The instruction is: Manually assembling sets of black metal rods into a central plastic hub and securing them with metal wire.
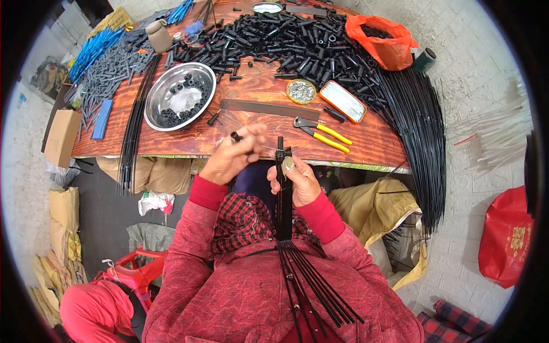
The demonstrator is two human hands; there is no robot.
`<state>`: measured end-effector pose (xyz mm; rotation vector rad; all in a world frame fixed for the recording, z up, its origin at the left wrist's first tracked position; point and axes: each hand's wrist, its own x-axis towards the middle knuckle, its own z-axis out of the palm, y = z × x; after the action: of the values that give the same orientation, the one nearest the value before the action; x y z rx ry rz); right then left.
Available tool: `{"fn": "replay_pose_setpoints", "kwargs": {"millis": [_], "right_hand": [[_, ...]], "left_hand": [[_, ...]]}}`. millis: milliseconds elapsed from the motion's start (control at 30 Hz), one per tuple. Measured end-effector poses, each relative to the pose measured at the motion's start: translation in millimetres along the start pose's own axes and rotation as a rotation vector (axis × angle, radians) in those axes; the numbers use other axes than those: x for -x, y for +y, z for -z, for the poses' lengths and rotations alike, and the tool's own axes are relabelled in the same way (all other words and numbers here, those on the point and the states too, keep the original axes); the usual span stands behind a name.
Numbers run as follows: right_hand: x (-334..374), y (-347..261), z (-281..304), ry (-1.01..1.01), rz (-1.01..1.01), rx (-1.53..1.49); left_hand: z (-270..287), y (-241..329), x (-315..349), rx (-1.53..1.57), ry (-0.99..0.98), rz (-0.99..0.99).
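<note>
My right hand point(302, 182) grips an upright bundle of thin black rods point(283, 214) around a black shaft, resembling a folded umbrella frame. Its rods fan out below over my red top. A round tan piece point(287, 165) lies against my right thumb; what it is I cannot make out. Just left of the shaft's top, my left hand point(230, 157) is curled around a short black tube point(236, 136), whose end pokes out past the fingers. Between the left fingers and the shaft runs a thin light line point(267, 147), perhaps a wire or pin.
On the wooden table point(171, 143) stand a steel bowl point(150, 108) with black rings, yellow-handled pliers point(331, 140), a flat metal bar point(269, 108) and a tin point(301, 91). Black tubes point(274, 40) are heaped behind. Long black rods point(420, 143) overhang the right edge.
</note>
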<state>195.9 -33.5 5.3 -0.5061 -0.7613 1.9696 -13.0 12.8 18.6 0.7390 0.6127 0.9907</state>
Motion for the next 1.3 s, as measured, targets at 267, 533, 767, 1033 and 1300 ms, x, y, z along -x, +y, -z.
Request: {"fn": "replay_pose_setpoints", "kwargs": {"millis": [267, 533, 767, 1033, 1300], "right_hand": [[-5, 0, -13, 0.006, -0.080, 0.104], [-9, 5, -12, 0.007, -0.095, 0.092], [-9, 8, -9, 0.009, -0.071, 0.088], [-10, 6, -9, 0.016, -0.083, 0.077], [-10, 8, -10, 0.017, -0.100, 0.091]], "left_hand": [[-6, 24, -8, 0.396, -0.091, -0.067], [-23, 27, -6, 0.205, -0.161, -0.035], [-23, 22, -6, 0.092, -0.184, -0.032], [-26, 21, -3, 0.050, -0.140, -0.007], [-28, 25, -2, -0.121, -0.026, -0.039]]}}
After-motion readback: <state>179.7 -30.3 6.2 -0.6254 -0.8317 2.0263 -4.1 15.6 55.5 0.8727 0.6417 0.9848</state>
